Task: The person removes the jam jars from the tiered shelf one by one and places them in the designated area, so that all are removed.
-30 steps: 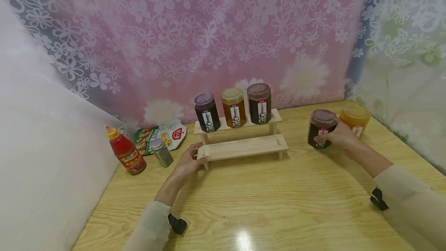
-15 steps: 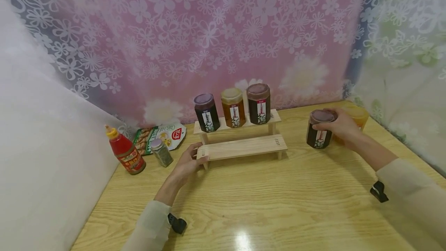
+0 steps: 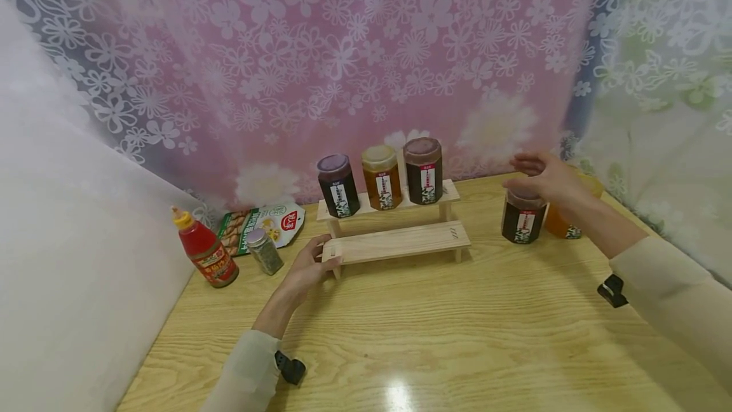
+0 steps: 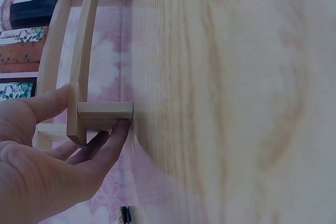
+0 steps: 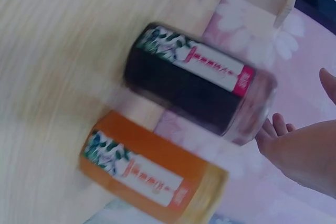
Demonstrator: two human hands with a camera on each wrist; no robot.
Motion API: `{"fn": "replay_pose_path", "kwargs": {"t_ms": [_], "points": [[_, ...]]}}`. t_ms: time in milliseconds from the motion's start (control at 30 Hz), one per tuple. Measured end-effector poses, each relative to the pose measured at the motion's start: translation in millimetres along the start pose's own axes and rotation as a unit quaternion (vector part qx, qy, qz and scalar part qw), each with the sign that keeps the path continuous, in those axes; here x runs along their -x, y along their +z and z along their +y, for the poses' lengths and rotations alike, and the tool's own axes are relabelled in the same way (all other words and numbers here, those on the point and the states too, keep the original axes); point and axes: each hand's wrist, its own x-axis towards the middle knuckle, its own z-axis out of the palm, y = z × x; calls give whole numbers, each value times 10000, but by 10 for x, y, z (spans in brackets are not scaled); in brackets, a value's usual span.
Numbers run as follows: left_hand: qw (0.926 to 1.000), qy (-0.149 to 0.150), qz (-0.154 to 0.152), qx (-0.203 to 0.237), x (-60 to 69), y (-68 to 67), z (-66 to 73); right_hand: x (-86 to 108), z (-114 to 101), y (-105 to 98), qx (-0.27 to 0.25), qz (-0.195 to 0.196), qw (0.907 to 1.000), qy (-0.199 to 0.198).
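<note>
My left hand (image 3: 307,267) grips the left end of a two-tier wooden rack (image 3: 394,241). In the left wrist view the thumb lies on the lower board and the fingers reach beneath it, by the leg. My right hand (image 3: 551,177) is raised at the lid of a dark jam jar (image 3: 523,221), fingers spread and holding nothing. In the right wrist view that jar (image 5: 184,80) stands beside an amber jar (image 5: 144,169), which my hand and wrist partly cover in the head view. On the rack's upper board stand a purple-lidded jar (image 3: 338,186), a yellow-lidded jar (image 3: 382,178) and a brown-lidded jar (image 3: 423,171).
On the left of the wooden table (image 3: 389,329) stand a red sauce bottle (image 3: 208,252) and a small spice jar (image 3: 265,252). A food packet (image 3: 286,221) lies behind them. A floral curtain (image 3: 354,49) hangs at the back and a white wall rises at left.
My right hand has let go of the dark jam jar and lifted, its fingers opening above the lid. The jar stays on the table. My left hand keeps its hold on the rack.
</note>
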Motion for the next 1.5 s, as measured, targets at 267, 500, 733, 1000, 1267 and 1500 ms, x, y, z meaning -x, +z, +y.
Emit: {"fn": "replay_pose_path", "kwargs": {"t_ms": [267, 500, 733, 1000, 1267, 1500], "points": [[10000, 4, 1, 19, -16, -13, -14, -132, -193, 344, -279, -297, 9988, -275], [10000, 37, 5, 35, -4, -4, -20, -266, -290, 655, -690, -386, 9962, -361], [9999, 47, -27, 84, -4, -2, -22, -376, -389, 905, -899, -524, 9938, -393], [10000, 28, -19, 90, 7, -2, -13, -508, -475, 1213, -774, -577, 9937, -567], [9999, -31, 12, 157, 5, 8, -27, -527, -481, 1397, -962, -215, 9941, -462], [9999, -29, 13, 127, 4, 5, -1, -489, -444, 1349, -521, -37, 9976, -454]]}}
